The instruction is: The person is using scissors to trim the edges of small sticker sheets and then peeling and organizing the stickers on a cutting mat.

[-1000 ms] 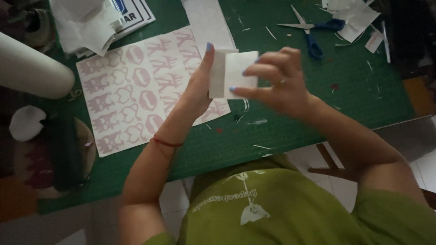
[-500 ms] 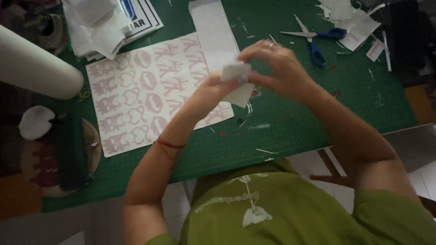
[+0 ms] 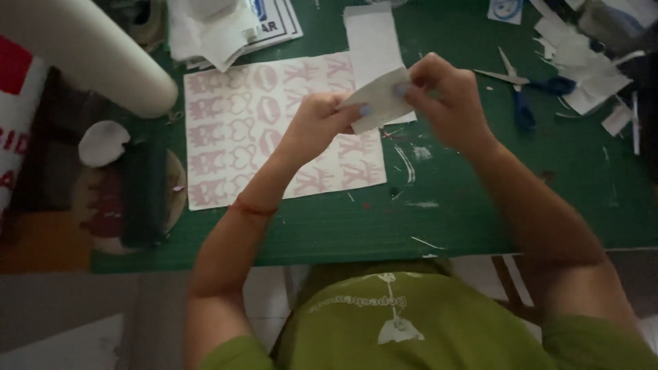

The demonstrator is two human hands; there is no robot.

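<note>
- Both hands meet above the green cutting mat [image 3: 480, 226]: left hand [image 3: 315, 123] and right hand [image 3: 445, 103] each pinch one small white paper piece [image 3: 377, 103] between thumb and fingertips, left at its lower edge, right at its upper corner.
- Paper piece is held tilted, off the mat; whether it is being peeled is too blurred to tell.
- Under the left hand lies a white sheet of pink stickers [image 3: 240, 130].
- Blue-handled scissors [image 3: 524, 92] lie just beyond the right hand, with paper scraps [image 3: 582, 68] farther right.
</note>
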